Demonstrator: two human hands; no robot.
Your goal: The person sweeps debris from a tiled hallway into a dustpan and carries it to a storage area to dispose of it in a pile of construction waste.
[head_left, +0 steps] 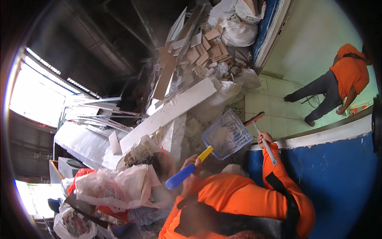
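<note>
My left hand [191, 175] is closed around the blue and yellow handle [187, 169] of a dustpan. The translucent bluish dustpan pan [229, 135] is tilted out ahead of me, with pale dust and fine debris across it. My right hand [266, 139] grips the grey handle [270, 153] of a broom. The broom's red head with dark bristles [254, 118] is just beyond the dustpan's right side, above the tiled floor [274, 105]. My orange sleeves and dark straps fill the lower middle.
Broken boards and tiles [209, 47] heap up ahead, with white sacks [238, 32] behind. A long white panel [171, 109] leans across the rubble. Plastic bags [115, 185] lie at left. A blue wall [318, 171] stands at right; past it, another person [352, 73] in orange stands on tiles.
</note>
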